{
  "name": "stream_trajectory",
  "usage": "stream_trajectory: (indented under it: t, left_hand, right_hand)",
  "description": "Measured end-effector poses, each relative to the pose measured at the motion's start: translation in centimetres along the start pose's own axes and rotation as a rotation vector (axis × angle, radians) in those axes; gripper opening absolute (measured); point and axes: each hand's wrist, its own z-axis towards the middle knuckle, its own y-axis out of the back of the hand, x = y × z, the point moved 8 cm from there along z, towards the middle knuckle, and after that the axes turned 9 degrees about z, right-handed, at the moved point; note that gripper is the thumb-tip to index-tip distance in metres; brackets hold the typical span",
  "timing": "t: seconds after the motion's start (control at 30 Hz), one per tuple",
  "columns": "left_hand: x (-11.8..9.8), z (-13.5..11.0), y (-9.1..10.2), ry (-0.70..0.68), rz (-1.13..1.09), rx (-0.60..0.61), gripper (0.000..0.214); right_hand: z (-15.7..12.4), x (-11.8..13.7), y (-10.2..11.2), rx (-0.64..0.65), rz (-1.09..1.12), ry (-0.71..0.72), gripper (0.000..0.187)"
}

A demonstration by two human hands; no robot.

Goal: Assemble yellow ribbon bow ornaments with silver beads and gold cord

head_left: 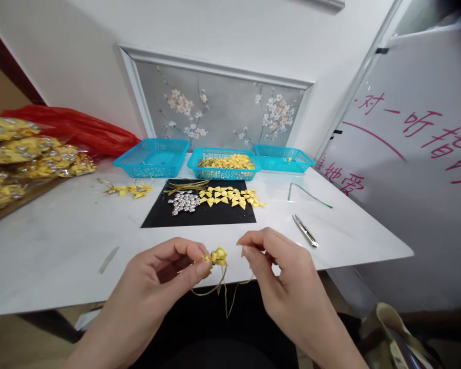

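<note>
Left hand (169,269) pinched on yellow bow (218,256) over near counter (61,241) edge; right hand (271,256) clenched on thin wire (230,292). Risk, likely: bow slipping free, wire unwinding under a slack pinch, dropping floorward past the edge.

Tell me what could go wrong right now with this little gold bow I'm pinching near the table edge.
The gold bow is held only by the left hand's fingertips, beyond the table edge, so a slip would likely drop it off the table. Its thin wire tails dangle loose near the right hand and could tangle or snag. The snips lie close to the right forearm's path, so a careless reach might knock them.
</note>
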Motion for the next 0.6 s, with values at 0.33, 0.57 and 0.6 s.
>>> stream_trajectory:
  t: [0.33,0.57,0.6]
  left_hand:
    - [0.0,0.0,0.6,-0.028,0.069,-0.035,0.01]
    - [-1.2,0.0,0.1,-0.083,0.182,-0.037,0.01]
    - [-1.3,0.0,0.0,-0.082,0.168,-0.038,0.01]
  right_hand:
    - [-3.0,-5.3,-5.4,0.323,0.634,-0.59,0.031]
    - [0.1,-2.3,-2.3,0.146,0.242,-0.27,0.018]
    - [0.2,-1.5,-2.6,0.151,0.22,-0.213,0.018]
